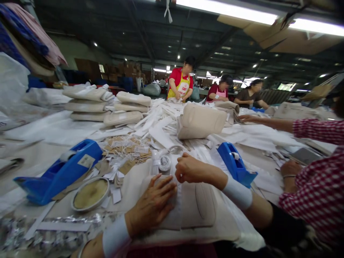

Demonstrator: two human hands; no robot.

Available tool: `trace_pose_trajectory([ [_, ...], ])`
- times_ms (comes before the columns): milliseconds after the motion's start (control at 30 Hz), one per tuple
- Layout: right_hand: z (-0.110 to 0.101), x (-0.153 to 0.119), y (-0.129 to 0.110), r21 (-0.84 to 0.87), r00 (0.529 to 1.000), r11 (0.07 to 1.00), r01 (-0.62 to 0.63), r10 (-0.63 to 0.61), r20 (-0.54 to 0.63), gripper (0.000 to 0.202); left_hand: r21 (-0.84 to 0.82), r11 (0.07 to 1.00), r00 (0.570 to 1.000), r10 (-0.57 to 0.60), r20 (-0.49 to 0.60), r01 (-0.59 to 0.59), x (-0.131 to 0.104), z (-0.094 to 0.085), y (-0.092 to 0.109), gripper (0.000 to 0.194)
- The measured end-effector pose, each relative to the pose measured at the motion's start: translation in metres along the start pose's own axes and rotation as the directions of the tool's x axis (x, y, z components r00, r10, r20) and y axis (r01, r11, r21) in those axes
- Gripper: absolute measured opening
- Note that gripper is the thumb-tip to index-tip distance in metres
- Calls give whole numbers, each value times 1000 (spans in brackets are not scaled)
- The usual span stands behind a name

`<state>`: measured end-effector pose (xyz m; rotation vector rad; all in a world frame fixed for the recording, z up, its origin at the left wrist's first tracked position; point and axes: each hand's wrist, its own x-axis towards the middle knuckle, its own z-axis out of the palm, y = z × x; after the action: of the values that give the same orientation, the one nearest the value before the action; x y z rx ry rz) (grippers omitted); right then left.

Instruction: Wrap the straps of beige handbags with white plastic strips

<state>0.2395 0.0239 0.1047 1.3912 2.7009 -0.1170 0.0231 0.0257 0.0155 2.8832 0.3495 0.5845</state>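
The folded beige cloth point(199, 211) lies flat on the worktop point(228, 229), with the left hand point(154, 202) open, fingers slightly spread over its left part and gripping nothing, while the right hand point(192, 170) is curled nearly into a fist at its far edge, whether pinching anything I cannot tell. If the left hand pressed unevenly or the right tugged sideways, the layers could crease and the white strip point(178, 208) skew. That strip points away from the person, towards the round item point(164, 163); the cloth's long axis seems to run left to right.
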Motion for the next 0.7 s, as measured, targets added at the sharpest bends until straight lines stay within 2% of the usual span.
trace_pose_trajectory([
  [133,5,22,4,-98,997,995,-21,28,73,18,-4,1000,1000,-18,9,18,-1,2,-2,41],
  [300,1,30,-1,-138,995,990,-6,19,94,16,34,999,999,-32,-19,33,-3,4,-3,40],
  [433,2,34,-2,-175,994,985,-4,22,106,14,17,1000,1000,-7,31,6,-1,2,-2,42],
  [533,7,36,-5,-207,996,978,-15,34,88,13,2,1000,999,-14,49,14,1,1,-2,46],
  [700,12,33,-23,-287,998,955,-69,64,-29,16,-15,1000,999,-22,44,23,2,-1,-1,39],
])
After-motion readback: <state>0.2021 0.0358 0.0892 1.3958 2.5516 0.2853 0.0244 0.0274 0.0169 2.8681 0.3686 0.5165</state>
